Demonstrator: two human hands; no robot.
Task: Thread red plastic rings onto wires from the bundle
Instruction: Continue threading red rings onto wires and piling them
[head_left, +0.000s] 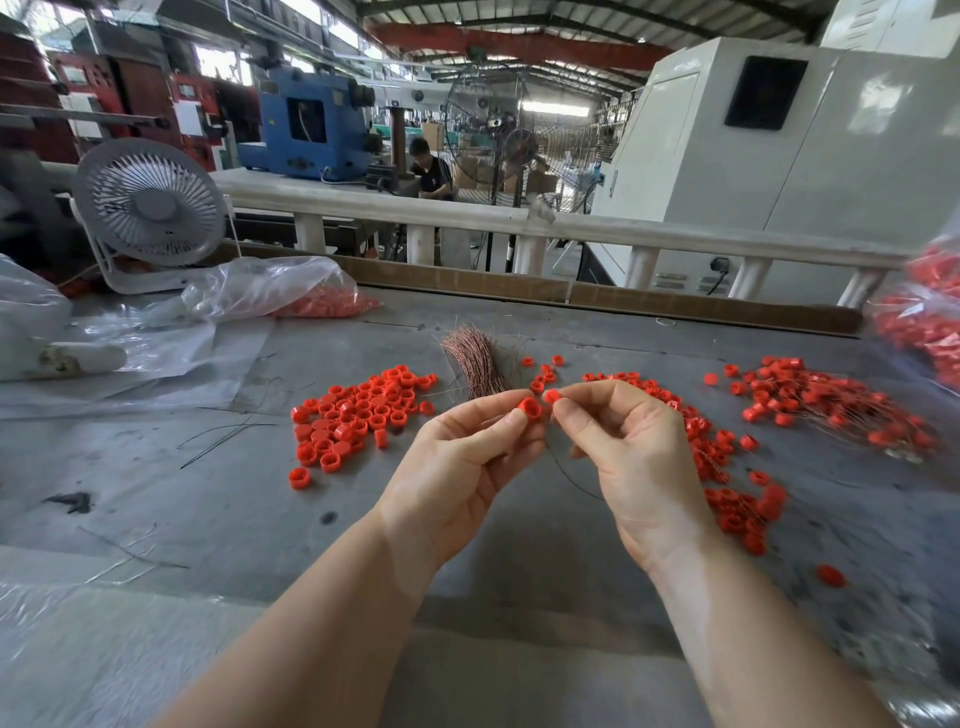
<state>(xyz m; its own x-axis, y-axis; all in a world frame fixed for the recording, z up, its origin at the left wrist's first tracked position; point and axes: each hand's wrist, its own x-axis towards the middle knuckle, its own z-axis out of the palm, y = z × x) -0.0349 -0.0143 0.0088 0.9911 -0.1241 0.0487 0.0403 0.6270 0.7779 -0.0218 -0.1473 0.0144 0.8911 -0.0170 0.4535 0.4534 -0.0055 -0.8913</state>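
Observation:
My left hand (462, 467) pinches a red ring (531, 408) between thumb and fingertips above the grey table. My right hand (631, 452) pinches a second red ring (551, 396) right beside it, and a thin dark wire (571, 478) hangs down from between the two hands. The copper wire bundle (475, 364) lies on the table just behind my hands. A heap of loose red rings (358, 421) lies to the left. Rings with wires through them (826, 405) are piled at the right, and more red rings (727, 483) are scattered beside my right wrist.
A white desk fan (150, 208) stands at the back left. A clear plastic bag of red rings (291, 293) lies behind the left heap, another bag (930, 317) at the far right. Loose dark wires (228, 436) lie at the left. A cardboard strip (571, 291) edges the table's back.

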